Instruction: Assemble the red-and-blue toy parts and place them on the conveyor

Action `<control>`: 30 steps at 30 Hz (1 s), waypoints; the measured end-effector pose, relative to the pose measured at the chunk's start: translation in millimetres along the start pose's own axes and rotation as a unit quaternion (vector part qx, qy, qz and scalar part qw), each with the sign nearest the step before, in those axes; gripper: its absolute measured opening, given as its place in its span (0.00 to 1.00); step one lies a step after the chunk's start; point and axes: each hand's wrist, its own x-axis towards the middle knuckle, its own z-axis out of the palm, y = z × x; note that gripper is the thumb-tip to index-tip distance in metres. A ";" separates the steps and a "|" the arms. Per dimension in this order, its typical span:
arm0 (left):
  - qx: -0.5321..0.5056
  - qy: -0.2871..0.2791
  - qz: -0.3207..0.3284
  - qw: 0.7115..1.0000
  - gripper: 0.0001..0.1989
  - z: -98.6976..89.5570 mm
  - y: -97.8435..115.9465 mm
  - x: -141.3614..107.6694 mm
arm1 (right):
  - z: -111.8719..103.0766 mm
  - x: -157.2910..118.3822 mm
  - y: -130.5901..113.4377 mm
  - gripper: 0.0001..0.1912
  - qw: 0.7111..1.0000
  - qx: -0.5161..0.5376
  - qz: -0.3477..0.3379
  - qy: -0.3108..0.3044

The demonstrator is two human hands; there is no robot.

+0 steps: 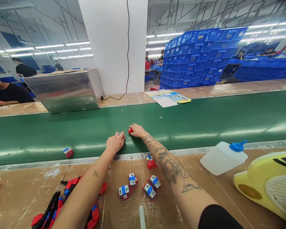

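Note:
Both of my arms reach forward over the green conveyor belt [205, 117]. My left hand [115, 142] is closed around a small red and white toy block [124, 138], mostly covered by the fingers. Just to its right, my right hand [136, 130] grips a small red block [130, 130] from above. Another red, white and blue block [68, 152] lies on the belt at the left. On the cardboard-covered bench sit several similar blocks, among them one [124, 191] between my forearms and another [151, 162] near the belt's edge.
Red, black and blue parts [50, 210] are piled under my left forearm. A white bottle with a blue cap [225, 157] and a yellow machine [264, 184] stand right. Beyond the belt are a metal box [69, 92], printed sheets [168, 98], stacked blue crates [193, 60] and people.

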 end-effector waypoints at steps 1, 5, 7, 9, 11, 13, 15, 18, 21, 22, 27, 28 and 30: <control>0.003 0.004 0.000 1.000 0.18 -0.9 1.1 4.1 | -0.9 -0.3 -0.1 0.19 1.000 -0.002 -0.004 0.001; 0.001 0.007 -0.002 1.000 0.17 -2.0 4.8 19.4 | -8.5 -23.7 -0.8 0.19 1.000 0.002 -0.023 0.003; -0.006 0.003 0.001 1.000 0.17 -2.9 5.1 22.9 | -11.6 -51.2 -6.7 0.22 0.999 0.011 -0.047 -0.015; -0.016 -0.003 0.010 1.000 0.18 -5.6 4.3 21.0 | -13.7 -85.8 -17.9 0.24 0.995 0.023 -0.089 -0.050; -0.025 -0.010 0.024 0.999 0.18 -10.4 3.5 11.6 | -17.4 -120.9 -30.2 0.25 0.985 0.032 -0.136 -0.097; -0.032 -0.019 0.036 0.999 0.18 -16.5 3.6 -6.5 | -24.5 -150.1 -37.3 0.30 0.975 0.041 -0.172 -0.136; -0.035 -0.030 0.048 0.998 0.16 -22.4 5.2 -32.8 | -34.5 -170.7 -34.9 0.35 0.970 0.059 -0.188 -0.140; -0.036 -0.048 0.058 0.996 0.15 -27.3 10.9 -79.6 | -46.2 -189.4 -18.5 0.39 0.972 0.109 -0.167 -0.121; -0.044 -0.050 0.056 0.996 0.16 -26.3 20.3 -119.4 | -47.8 -207.0 -6.7 0.32 0.977 0.158 -0.114 -0.092; -0.049 -0.047 0.053 0.996 0.17 -25.3 23.8 -128.9 | -47.4 -215.1 -7.0 0.30 0.978 0.168 -0.101 -0.071; -0.095 -0.049 0.049 0.993 0.23 -22.2 37.4 -150.0 | -57.2 -277.3 -40.8 0.32 0.941 0.312 -0.117 0.064; -0.104 -0.053 0.054 0.992 0.24 -22.2 39.2 -150.9 | -62.4 -291.6 -51.6 0.33 0.915 0.369 -0.137 0.092; -0.117 -0.061 0.064 0.989 0.24 -22.2 41.8 -150.8 | -74.0 -317.3 -73.3 0.33 0.863 0.453 -0.179 0.136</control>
